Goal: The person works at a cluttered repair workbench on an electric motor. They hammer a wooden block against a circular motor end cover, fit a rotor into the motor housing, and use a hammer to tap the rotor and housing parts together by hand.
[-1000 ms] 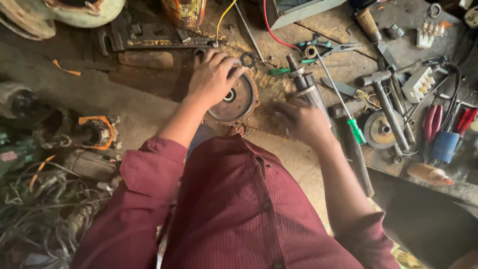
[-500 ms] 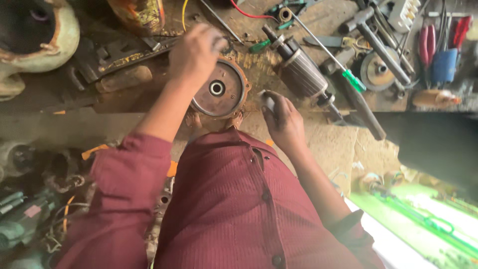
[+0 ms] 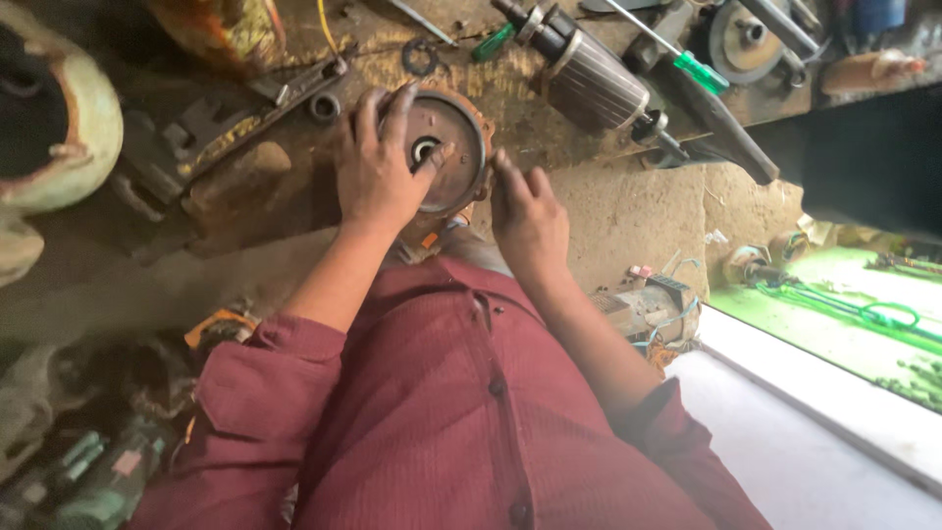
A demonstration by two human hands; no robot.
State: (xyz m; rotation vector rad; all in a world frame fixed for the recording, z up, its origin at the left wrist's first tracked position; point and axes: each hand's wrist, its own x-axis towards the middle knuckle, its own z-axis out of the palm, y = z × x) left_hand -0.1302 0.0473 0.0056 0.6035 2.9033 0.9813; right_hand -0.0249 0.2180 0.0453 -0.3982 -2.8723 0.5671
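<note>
1. Head view, looking straight down over a maroon shirt (image 3: 471, 412) with both sleeves pushed up to the elbows.
2. Left hand (image 3: 378, 167) spread palm-down over the left half of a round rusty motor end cover (image 3: 453, 147), fingers draped across its face and thumb reaching toward the central bearing hole (image 3: 424, 149); not closed around anything, simply pressing flat.
3. Right hand (image 3: 525, 211) just beside the cover's right rim, fingers loosely curled with their tips touching or nearly touching the edge; cannot tell whether anything small sits pinched between them.
4. End cover lying flat at the near edge of a grimy workbench (image 3: 549, 108), directly ahead of the chest, between the two hands.
5. Behind the cover on the bench: a ribbed motor rotor (image 3: 589, 83) on its shaft lying diagonally, well apart from the hands.
6. Near the rotor, a green-handled screwdriver (image 3: 699, 71) and a second green handle (image 3: 491, 42) further left.
7. A dark ring-shaped washer (image 3: 420, 57) just above the cover.
8. To the left, a heavy pipe wrench (image 3: 231, 123) lying diagonally.
9. Far left, a pale chipped motor housing (image 3: 83, 147), partly out of frame.
</note>
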